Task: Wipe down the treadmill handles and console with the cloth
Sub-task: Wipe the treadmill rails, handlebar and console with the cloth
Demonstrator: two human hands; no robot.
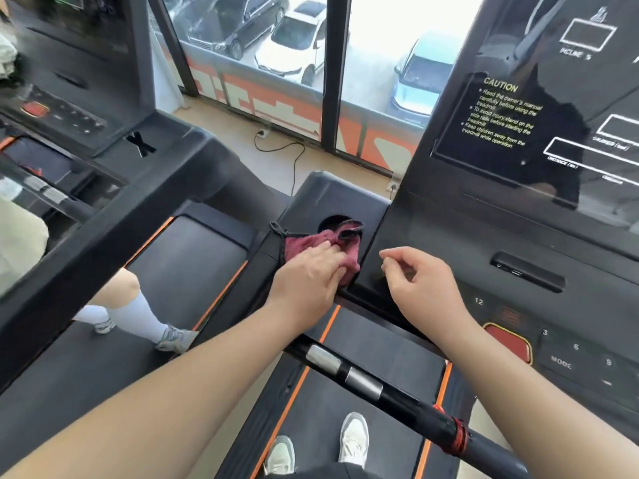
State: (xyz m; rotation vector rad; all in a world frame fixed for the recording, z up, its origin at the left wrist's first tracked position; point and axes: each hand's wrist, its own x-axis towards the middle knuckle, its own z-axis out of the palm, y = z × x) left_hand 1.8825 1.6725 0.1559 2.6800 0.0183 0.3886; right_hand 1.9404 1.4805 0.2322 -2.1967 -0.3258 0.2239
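A dark pink cloth (347,245) lies bunched on the black left wing of the treadmill console (446,229), partly over a round cup hole. My left hand (307,281) presses down on the cloth, fingers laid over it and slightly bent. To the right of the cloth my right hand (423,281) hovers over the console's lower panel, its fingers loosely curled and holding nothing. The black handle bar (397,392) with silver pulse sensors runs diagonally below both hands. The console's glossy display (539,108) rises at the right.
A second treadmill (103,188) stands to the left, with another person's legs (138,319) on its belt. A red stop button (510,342) and number keys sit by my right wrist. Windows ahead show parked cars. My shoes stand on the belt below.
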